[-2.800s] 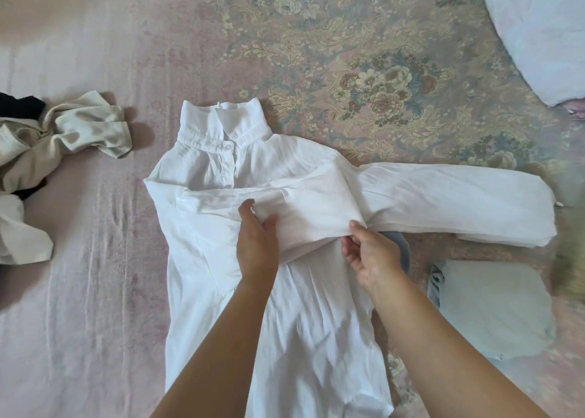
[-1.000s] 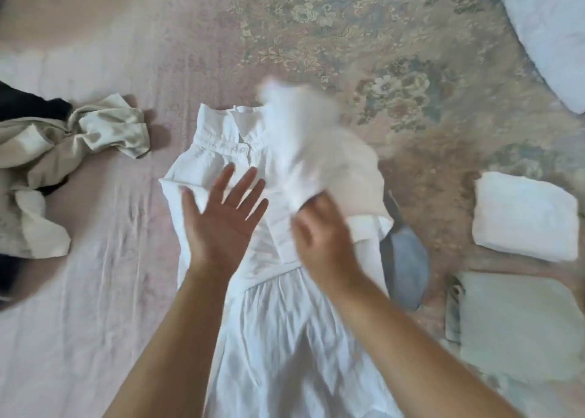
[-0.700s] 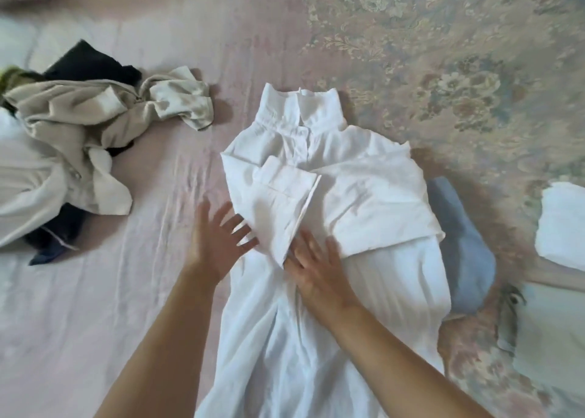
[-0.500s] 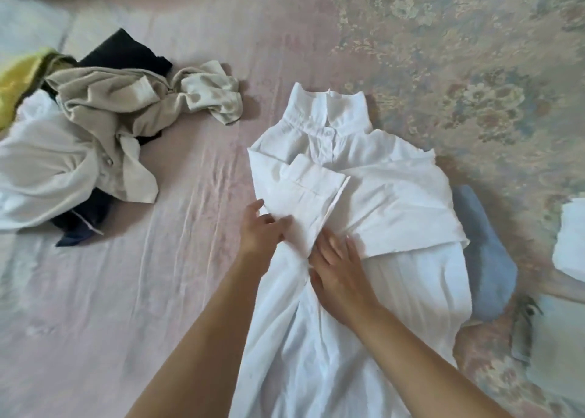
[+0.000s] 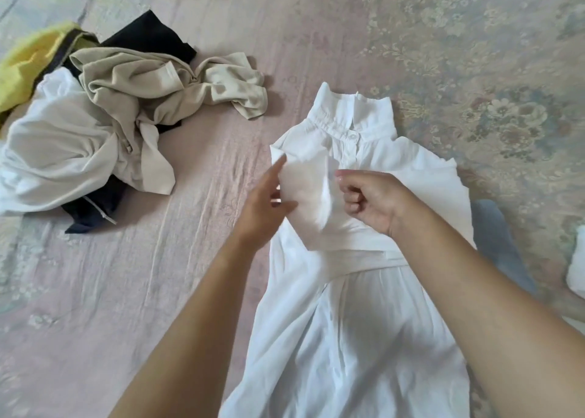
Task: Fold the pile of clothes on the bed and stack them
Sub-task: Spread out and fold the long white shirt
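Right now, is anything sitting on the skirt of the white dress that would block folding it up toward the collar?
Nothing visible lies on the white dress skirt; only both forearms cross above it, while the left hand and right hand work the sleeve cuff.

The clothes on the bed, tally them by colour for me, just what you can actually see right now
White: 3, the dress under the hands, a crumpled garment in the pile, a piece at the right edge
Beige: 1
Black: 1
Yellow: 1
Blue-grey: 1
Dark navy: 1, possibly part of the black one
Total: 8
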Available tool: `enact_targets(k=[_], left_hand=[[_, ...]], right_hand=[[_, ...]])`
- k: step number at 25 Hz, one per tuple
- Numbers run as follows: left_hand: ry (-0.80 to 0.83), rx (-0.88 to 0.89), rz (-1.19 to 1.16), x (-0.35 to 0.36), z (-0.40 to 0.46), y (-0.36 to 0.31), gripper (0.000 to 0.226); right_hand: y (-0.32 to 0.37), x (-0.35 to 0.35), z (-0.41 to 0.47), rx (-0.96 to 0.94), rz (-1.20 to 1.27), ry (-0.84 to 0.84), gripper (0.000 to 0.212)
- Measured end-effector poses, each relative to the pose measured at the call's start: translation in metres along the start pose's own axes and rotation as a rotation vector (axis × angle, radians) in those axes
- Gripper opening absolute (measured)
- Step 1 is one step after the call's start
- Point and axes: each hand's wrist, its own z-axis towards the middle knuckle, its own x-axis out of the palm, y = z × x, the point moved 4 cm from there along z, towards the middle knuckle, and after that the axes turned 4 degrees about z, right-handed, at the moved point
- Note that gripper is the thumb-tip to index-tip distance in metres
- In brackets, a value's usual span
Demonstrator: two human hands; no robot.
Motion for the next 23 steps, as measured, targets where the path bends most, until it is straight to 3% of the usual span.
enact_targets(k=[3, 4, 6, 9, 11, 14, 17, 19, 21, 23], left_hand=[[0.016, -0.107, -0.108, -0.018, 0.019, 0.005, 0.092], [-0.013, -0.213, -0.085, -0.016, 0.020, 0.011, 0.089], [-0.135, -0.329, 0.122, -0.002, 0.008, 0.027, 0.070], [-0.188, -0.010, 0.429, 0.032, -0.026, 0.025, 0.058], [-0.226, 0.193, 0.616, 0.053, -0.037, 0.018, 0.056], [-0.199, 0.307, 0.779, 0.066, -0.031, 0.006, 0.041], [-0.349, 0.318, 0.673, 0.053, -0.027, -0.003, 0.036], [-0.497, 0.337, 0.621, 0.041, -0.036, -0.002, 0.020], [-0.481, 0.249, 0.732, 0.036, -0.038, 0.009, 0.007], [-0.286, 0.017, 0.901, 0.036, -0.037, 0.034, 0.011]], right_hand=[[-0.012, -0.007, -0.018, -0.131, -0.150, -0.143, 0.016], [-0.016, -0.012, -0.020, -0.203, -0.310, -0.261, 0.010], [-0.013, -0.014, -0.012, -0.395, -0.630, -0.435, 0.026], [0.007, 0.014, 0.019, -0.525, -0.921, -0.426, 0.047], [0.014, 0.022, 0.045, -0.332, -1.118, -0.430, 0.056], [0.017, 0.025, 0.065, -0.123, -0.974, -0.267, 0.035], [0.022, 0.026, 0.043, -0.360, -0.621, -0.280, 0.005], [0.012, 0.011, 0.012, -0.567, -0.472, -0.419, 0.007], [-0.010, -0.009, -0.012, -0.548, -0.543, -0.537, 0.007], [-0.035, -0.026, -0.016, -0.334, -0.835, -0.520, 0.010]])
